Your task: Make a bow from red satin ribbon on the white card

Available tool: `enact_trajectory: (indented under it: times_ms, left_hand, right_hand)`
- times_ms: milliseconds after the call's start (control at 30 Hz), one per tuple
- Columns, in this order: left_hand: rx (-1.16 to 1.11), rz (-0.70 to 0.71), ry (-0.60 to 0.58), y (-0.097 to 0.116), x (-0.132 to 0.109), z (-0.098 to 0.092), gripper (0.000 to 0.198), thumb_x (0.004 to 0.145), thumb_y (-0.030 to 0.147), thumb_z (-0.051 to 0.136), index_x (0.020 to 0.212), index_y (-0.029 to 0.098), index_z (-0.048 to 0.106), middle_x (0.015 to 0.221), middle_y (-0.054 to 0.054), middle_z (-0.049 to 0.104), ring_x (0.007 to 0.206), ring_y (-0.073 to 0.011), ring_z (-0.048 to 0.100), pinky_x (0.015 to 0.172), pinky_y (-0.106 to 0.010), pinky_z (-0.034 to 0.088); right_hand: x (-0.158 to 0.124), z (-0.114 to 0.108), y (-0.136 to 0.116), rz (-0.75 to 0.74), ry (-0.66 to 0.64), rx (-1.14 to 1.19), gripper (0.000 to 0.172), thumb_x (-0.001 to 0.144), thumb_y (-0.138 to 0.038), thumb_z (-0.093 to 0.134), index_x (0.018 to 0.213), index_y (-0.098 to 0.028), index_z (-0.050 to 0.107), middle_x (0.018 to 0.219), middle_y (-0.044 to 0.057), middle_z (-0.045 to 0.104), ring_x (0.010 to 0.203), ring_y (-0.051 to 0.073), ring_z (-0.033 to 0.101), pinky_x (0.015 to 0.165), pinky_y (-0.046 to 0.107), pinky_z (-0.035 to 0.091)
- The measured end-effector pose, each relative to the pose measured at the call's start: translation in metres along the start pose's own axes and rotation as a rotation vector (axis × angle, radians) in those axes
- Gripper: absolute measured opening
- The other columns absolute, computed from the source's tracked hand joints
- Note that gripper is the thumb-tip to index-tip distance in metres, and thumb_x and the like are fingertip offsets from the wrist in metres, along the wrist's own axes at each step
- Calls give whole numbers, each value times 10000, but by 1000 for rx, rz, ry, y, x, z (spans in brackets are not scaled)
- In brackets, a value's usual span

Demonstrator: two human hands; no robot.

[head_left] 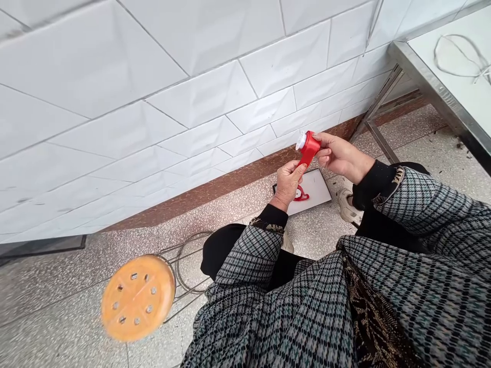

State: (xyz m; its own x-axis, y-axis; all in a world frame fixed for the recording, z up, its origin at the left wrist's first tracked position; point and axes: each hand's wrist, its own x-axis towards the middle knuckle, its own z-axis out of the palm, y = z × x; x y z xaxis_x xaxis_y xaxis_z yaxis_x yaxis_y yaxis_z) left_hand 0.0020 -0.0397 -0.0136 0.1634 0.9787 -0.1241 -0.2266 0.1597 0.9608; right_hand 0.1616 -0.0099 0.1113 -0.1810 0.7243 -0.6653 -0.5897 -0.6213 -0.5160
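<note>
My left hand (288,183) pinches the lower end of a shiny red ribbon (309,148) between thumb and fingers. At the ribbon's upper end, my right hand (337,154) holds it with thumb and fingertips. The ribbon is a wide band, and a small white piece (301,140) sticks out at its upper left. Below my hands, a white board with a dark edge (316,190) lies on the floor, bearing a red looped shape (303,194) partly hidden by my left hand.
An orange round stool (138,298) with metal legs lies tipped over at the lower left. A metal-framed table (433,76) stands at the upper right with a loop of thin wire (458,75) on it. A white tiled wall (215,102) runs along the far side.
</note>
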Motion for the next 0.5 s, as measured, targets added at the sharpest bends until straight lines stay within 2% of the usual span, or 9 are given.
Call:
enact_trajectory:
  times_ms: [67, 133, 200, 267, 333, 433, 500]
  left_hand:
    - [63, 20, 17, -3, 2, -2, 368, 783, 517, 807, 803, 175, 670, 535, 69, 453, 458, -62, 370, 449, -225, 249]
    - [73, 50, 31, -4, 4, -4, 358, 782, 508, 817, 851, 179, 695, 548, 62, 474, 478, -68, 378, 463, -223, 274]
    - [40, 66, 22, -2, 7, -5, 406, 771, 491, 838, 1032, 204, 718, 548, 77, 466, 465, -65, 343, 458, -219, 271]
    - [12, 71, -29, 2, 9, -8, 593, 743, 459, 873, 1260, 250, 673, 543, 99, 444, 447, -59, 306, 446, -212, 261]
    - [19, 77, -110, 6, 11, -14, 782, 701, 419, 911, 1407, 292, 597, 587, 95, 495, 459, -54, 331, 455, -205, 296]
    - [36, 104, -228, 10, 14, -23, 888, 643, 404, 946, 1446, 320, 577, 852, 21, 685, 561, -65, 471, 530, -217, 417]
    - [19, 130, -271, 11, 15, -26, 899, 606, 431, 961, 1421, 314, 601, 1051, -31, 725, 667, -90, 562, 599, -235, 482]
  right_hand:
    - [-1, 1, 0, 28, -11, 16, 136, 1043, -134, 513, 926, -168, 575, 561, -76, 473, 359, 2, 254, 340, 92, 224]
    - [-3, 1, 1, 69, -27, 27, 142, 1048, -131, 495, 934, -168, 571, 562, -76, 472, 355, 3, 258, 331, 85, 234]
    - [-4, 0, 2, 125, -47, 23, 145, 1045, -128, 488, 927, -169, 562, 559, -77, 463, 351, 5, 257, 320, 85, 241]
    - [-4, -3, 3, 189, -89, 10, 128, 1033, -130, 502, 922, -174, 550, 562, -79, 458, 346, 8, 250, 307, 91, 244]
    - [-3, -7, 4, 252, -148, -4, 107, 1020, -138, 519, 923, -178, 542, 568, -80, 456, 343, 11, 243, 295, 97, 246]
    - [-3, -14, 4, 325, -220, -25, 103, 1013, -151, 522, 915, -181, 526, 556, -90, 425, 339, 16, 238, 289, 101, 258]
    - [-4, -17, 3, 358, -246, -42, 107, 1008, -157, 525, 904, -181, 514, 547, -96, 398, 341, 17, 231, 292, 99, 266]
